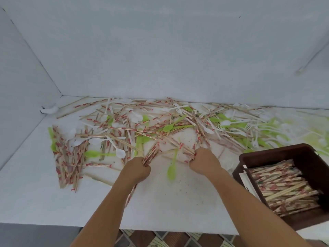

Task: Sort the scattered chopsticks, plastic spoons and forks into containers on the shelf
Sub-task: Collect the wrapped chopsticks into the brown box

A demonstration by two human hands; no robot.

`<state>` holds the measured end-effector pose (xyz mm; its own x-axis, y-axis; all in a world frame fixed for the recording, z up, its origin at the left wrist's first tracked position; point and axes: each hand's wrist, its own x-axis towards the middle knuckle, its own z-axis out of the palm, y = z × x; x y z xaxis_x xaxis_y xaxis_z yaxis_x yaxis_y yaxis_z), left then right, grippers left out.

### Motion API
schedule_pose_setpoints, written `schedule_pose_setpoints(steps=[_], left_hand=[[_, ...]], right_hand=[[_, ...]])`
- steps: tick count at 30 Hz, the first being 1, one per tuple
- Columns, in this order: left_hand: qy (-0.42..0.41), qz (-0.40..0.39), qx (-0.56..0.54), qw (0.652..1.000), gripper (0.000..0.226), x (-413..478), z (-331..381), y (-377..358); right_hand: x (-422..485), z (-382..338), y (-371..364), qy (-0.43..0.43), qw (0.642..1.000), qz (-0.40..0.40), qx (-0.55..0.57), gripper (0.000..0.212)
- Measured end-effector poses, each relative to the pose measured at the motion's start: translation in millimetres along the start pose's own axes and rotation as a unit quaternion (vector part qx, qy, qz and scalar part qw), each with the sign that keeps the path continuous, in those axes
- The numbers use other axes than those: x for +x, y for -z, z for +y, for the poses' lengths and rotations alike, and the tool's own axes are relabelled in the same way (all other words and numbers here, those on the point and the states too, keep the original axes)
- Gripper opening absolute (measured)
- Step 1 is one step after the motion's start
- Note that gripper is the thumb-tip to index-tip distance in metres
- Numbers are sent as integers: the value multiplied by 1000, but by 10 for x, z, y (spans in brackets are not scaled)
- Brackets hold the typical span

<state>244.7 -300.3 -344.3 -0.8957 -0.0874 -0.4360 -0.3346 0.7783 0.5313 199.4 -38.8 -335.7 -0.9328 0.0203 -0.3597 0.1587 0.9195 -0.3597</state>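
Note:
Wrapped chopsticks [124, 129], green spoons [170, 127], white spoons [120, 152] and white forks [255, 143] lie scattered across the white shelf [169, 202]. My left hand [138, 169] grips a bundle of wrapped chopsticks [152, 154] that fans up and to the right from my fist and sticks out below my wrist. My right hand [203, 160] curls its fingers round several chopsticks [185, 148] lying on the shelf. A green spoon [172, 168] lies between my hands. A dark brown container [277, 153] at the right holds many wrapped chopsticks [284, 186].
White walls close the shelf at the back and left. A crumpled white scrap [50, 110] sits in the back left corner. The shelf's front edge runs near the bottom, with a patterned floor [170, 240] below. More green and white cutlery [284, 129] piles at the far right.

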Motion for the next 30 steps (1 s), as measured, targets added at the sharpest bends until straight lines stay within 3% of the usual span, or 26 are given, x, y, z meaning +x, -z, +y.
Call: schedule_pose_setpoints(steps=[5, 10, 13, 17, 20, 22, 26, 30], left_hand=[[-74, 101, -29, 992, 23, -3, 141, 392], [-131, 90, -194, 968, 3, -24, 222, 633], [-118, 113, -215, 963, 2, 18, 192, 698], [-84, 154, -287, 942, 31, 103, 169, 762], [-94, 149, -426, 888, 29, 130, 193, 829], [-111, 137, -471, 864, 30, 143, 207, 863], [-116, 129, -462, 870, 36, 210, 235, 829], [-104, 147, -413, 893, 21, 250, 274, 741]], right_hand=[[-46, -203, 434, 0, 971, 76, 225, 17], [-107, -343, 680, -18, 906, 132, 402, 16], [-139, -394, 720, -9, 902, 158, 402, 28], [-121, -395, 723, -34, 880, 236, 410, 21], [-117, -380, 745, -18, 849, 287, 443, 26], [-126, -390, 736, 0, 848, 294, 442, 29], [-169, -382, 576, 29, 860, 247, 445, 34], [-234, -342, 368, 78, 856, 191, 474, 37]])
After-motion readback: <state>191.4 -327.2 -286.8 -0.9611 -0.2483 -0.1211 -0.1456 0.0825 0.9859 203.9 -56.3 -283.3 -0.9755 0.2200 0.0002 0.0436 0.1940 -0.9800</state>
